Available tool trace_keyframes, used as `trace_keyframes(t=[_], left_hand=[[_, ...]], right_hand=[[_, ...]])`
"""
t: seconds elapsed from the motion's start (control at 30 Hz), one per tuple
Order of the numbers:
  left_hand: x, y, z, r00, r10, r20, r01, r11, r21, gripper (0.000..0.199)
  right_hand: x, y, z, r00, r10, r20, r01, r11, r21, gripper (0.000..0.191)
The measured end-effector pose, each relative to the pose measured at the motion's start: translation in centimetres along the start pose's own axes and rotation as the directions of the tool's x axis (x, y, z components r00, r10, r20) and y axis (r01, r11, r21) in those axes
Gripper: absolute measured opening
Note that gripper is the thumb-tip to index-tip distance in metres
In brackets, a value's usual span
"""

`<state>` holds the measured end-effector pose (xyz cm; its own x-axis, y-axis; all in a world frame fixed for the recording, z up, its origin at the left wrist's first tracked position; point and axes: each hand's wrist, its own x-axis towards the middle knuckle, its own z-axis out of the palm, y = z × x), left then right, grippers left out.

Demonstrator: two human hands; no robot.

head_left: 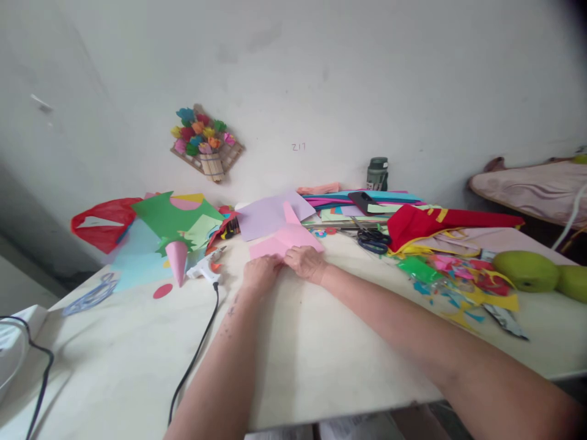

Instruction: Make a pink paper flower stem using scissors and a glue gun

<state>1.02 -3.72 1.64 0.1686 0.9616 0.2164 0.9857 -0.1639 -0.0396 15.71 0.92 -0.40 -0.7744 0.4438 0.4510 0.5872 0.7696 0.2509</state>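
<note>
Pink paper [298, 235] is on the table [343, 354] in front of you, your left hand [262, 273] and right hand [306, 263] side by side at its near edge, fingers bent; can't tell if you're pinching or just pressing. Around the pink paper: purple sheet [261, 217] just behind, glue gun [206, 270] left, pink cone [177, 260] farther left, scissors [373, 239] right.

grey wall [321, 85] (smudged), pale table [343, 360]

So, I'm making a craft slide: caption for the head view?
Left hand and right hand on the near edge of pink paper, glue gun to their left.
</note>
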Motion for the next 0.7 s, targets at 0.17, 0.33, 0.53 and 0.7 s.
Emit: trace_keyframes(t=[0.17,0.33,0.53,0.7], left_hand=[[0.0,-0.2,0.1,0.999,-0.012,0.033,0.012,1.0,-0.006,0.038],[0.1,-0.2,0.1,0.999,0.001,0.044,-0.001,1.0,0.003,0.038],[0.1,-0.1,0.1,0.998,0.004,0.058,-0.004,1.0,0.005,0.04],[0.1,0.1,0.0,0.997,0.01,0.07,-0.01,1.0,0.011,0.039]], right_hand=[[-0.3,0.4,0.5,0.966,0.238,-0.103,-0.212,0.953,0.217,0.024],[-0.4,1.0,1.0,0.927,0.351,-0.128,-0.278,0.876,0.394,0.019],[-0.4,1.3,1.5,0.904,0.407,-0.129,-0.257,0.76,0.597,0.01],[-0.1,1.1,1.2,0.909,0.405,-0.095,-0.181,0.59,0.787,0.013]])
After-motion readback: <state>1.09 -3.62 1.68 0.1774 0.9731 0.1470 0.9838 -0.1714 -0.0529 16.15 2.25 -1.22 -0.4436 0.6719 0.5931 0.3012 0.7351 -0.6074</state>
